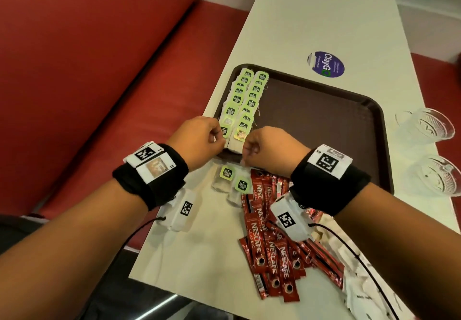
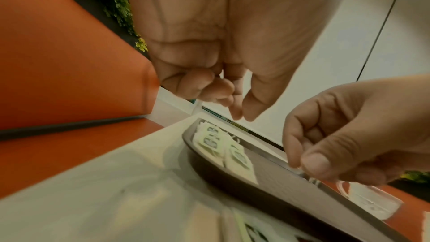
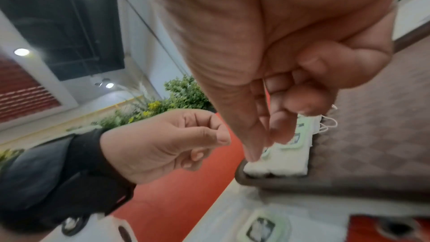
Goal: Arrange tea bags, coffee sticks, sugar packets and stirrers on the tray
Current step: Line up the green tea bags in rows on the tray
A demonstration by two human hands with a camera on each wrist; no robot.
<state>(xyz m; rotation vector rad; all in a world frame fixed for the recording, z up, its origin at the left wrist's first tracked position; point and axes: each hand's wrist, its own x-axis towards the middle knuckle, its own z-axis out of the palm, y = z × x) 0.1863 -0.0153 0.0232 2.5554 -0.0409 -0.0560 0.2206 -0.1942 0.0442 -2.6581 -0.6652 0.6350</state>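
Note:
A brown tray (image 1: 311,125) lies on the white table. Two overlapping rows of tea bags with green tags (image 1: 245,95) run along its left side. Both hands hover over the tray's near-left corner. My left hand (image 1: 219,137) has its fingers curled and its thumb against the forefinger, with nothing visible between them (image 2: 242,115). My right hand (image 1: 245,155) pinches the nearest tea bag (image 3: 267,166) at the corner, and a thin string runs up between its fingers. Two loose tea bags (image 1: 227,172) lie on the table just below the hands.
A pile of red coffee sticks (image 1: 272,252) lies near the table's front edge, with white packets (image 1: 361,277) to its right. Two glass cups (image 1: 424,125) stand right of the tray. A purple sticker (image 1: 325,64) sits beyond it. A red bench (image 1: 99,70) runs along the left.

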